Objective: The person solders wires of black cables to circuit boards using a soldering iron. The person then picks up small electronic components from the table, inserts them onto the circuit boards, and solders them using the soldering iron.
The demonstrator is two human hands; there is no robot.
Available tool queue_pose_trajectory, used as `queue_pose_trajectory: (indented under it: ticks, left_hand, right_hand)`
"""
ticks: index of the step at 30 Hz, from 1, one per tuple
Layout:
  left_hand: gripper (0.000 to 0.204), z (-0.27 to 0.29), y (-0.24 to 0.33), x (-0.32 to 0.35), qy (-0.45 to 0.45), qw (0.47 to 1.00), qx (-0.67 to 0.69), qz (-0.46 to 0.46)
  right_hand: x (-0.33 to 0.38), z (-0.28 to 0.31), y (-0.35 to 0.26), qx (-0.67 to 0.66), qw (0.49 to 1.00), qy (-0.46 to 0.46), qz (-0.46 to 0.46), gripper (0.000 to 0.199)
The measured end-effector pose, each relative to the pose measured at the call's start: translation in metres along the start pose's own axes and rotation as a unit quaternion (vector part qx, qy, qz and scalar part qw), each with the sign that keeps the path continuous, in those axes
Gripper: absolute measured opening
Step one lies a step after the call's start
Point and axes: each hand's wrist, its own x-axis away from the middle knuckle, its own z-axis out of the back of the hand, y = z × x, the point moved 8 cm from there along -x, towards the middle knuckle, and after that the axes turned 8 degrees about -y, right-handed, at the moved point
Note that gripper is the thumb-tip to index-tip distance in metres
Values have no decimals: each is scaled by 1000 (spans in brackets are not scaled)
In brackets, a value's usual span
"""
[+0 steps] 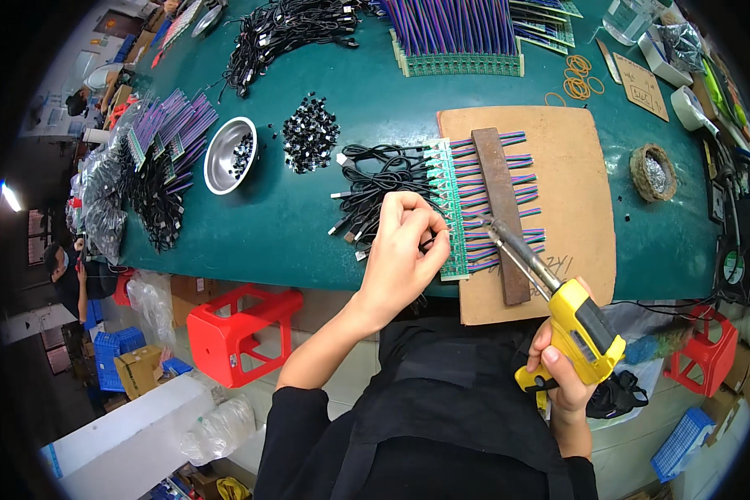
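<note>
My right hand [558,371] is wrapped round the grip of a yellow soldering gun [582,327], its metal tip angled up and left to the board. At the strip of green circuit boards [447,200], the fingers of my left hand [408,242] are pinched together on a thin black cable, mostly hidden by them. More black USB cables [387,171] lie bunched left of the strip. Purple-blue wires [525,177] run out from its right side, under a brown bar [500,208]. Beneath them lies a sheet of cardboard [575,217].
Left on the green table [292,225] are a metal bowl [217,158] and a heap of small black parts [310,133]. Wired boards [458,62] and black cables [275,37] lie at the back. Right are rubber bands [582,82] and a round solder-wire holder [654,173]. Red stools [242,329] stand below.
</note>
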Motion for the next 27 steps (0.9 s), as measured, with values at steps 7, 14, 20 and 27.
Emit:
queue_pose_trajectory:
  ticks: [7,14,20,27]
  left_hand:
    - [9,-2,2,1,19,998,-50,-17]
    - [14,-5,6,4,33,994,-99,-35]
    - [14,-2,6,5,44,993,-105,-46]
    - [13,-3,7,1,32,992,-107,-52]
  right_hand:
    - [4,-5,13,19,997,-43,-60,75]
    - [2,-11,8,34,996,-57,-65,69]
    - [4,-10,2,23,997,-40,-55,70]
    - [2,-2,-7,43,999,2,-25,75]
